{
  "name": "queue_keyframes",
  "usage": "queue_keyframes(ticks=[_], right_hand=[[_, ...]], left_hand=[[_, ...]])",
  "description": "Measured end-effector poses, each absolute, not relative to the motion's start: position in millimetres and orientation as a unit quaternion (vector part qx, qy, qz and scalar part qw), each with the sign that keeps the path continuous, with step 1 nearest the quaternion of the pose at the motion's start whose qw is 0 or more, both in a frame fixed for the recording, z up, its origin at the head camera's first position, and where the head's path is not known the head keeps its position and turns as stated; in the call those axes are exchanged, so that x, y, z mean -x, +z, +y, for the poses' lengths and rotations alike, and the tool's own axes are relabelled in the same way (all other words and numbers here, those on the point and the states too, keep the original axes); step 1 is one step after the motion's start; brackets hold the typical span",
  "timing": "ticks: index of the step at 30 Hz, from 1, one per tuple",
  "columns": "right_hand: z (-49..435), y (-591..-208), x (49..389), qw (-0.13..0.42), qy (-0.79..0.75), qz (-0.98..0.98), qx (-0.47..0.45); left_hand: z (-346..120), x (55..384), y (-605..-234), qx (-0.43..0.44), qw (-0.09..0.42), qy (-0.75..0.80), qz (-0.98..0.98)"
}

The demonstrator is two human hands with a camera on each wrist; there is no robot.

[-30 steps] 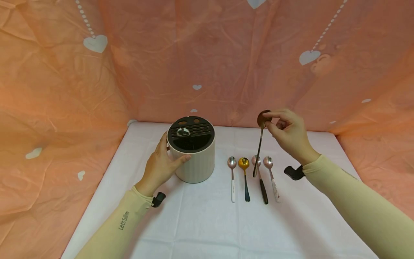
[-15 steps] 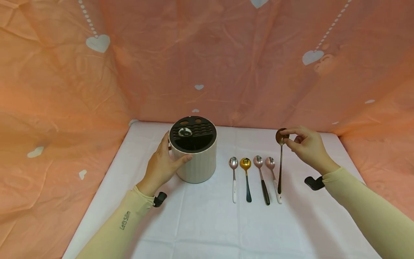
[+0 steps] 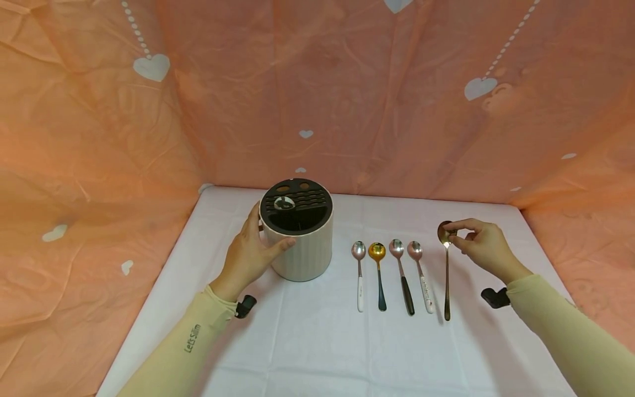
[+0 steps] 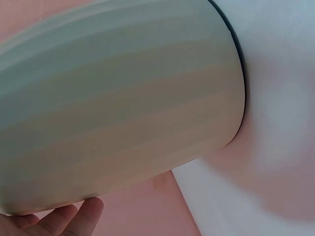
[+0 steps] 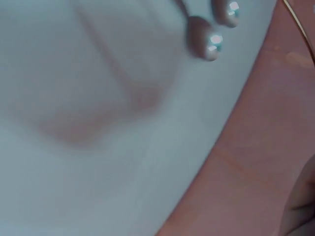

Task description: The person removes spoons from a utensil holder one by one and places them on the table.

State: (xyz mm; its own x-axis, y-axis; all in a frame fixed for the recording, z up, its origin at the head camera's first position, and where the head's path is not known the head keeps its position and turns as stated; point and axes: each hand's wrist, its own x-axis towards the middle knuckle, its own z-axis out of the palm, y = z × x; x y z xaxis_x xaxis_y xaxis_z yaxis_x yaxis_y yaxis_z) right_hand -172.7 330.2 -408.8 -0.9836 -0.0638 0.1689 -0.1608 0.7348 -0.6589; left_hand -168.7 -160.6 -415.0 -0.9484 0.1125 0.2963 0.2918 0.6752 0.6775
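Observation:
My left hand point(image 3: 248, 251) grips the pale ribbed utensil holder point(image 3: 302, 256) from its left side, thumb across the front. In the left wrist view, its fingertips point(image 4: 88, 214) touch the wall. A spoon bowl point(image 3: 284, 203) shows in the holder's black slotted lid point(image 3: 300, 220). My right hand point(image 3: 486, 248) pinches a bronze-coloured long spoon point(image 3: 447, 281) by its bowl, handle pointing toward me; whether the handle touches the cloth I cannot tell. Left of it lie a patterned white-handled spoon point(image 3: 425, 289), a black-handled spoon point(image 3: 407, 295), a gold-bowled spoon point(image 3: 381, 286) and a white-handled spoon point(image 3: 360, 286).
White cloth point(image 3: 317, 342) covers the table. An orange-pink backdrop point(image 3: 347, 110) with pale hearts stands behind and at both sides. In the right wrist view, two spoon bowls point(image 5: 203, 39) appear near the top, with the table edge beyond.
My right hand has carried the bronze-coloured spoon rightward and down, from above the row to beside its right end. My left hand stays on the utensil holder.

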Motion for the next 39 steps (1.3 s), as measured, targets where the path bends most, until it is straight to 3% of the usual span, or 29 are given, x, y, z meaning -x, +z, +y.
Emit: queue_keyframes(ticks=[13,39], right_hand=[[351,-439,179,0.024,0.356,-0.933,-0.042],[350,-462,198,-0.074,0.357,-0.930,-0.052]], left_hand=[[-161,169,-415,0.112,0.120,-0.383,-0.909],[-160,170,-417,0.111,0.117,-0.381,-0.910]])
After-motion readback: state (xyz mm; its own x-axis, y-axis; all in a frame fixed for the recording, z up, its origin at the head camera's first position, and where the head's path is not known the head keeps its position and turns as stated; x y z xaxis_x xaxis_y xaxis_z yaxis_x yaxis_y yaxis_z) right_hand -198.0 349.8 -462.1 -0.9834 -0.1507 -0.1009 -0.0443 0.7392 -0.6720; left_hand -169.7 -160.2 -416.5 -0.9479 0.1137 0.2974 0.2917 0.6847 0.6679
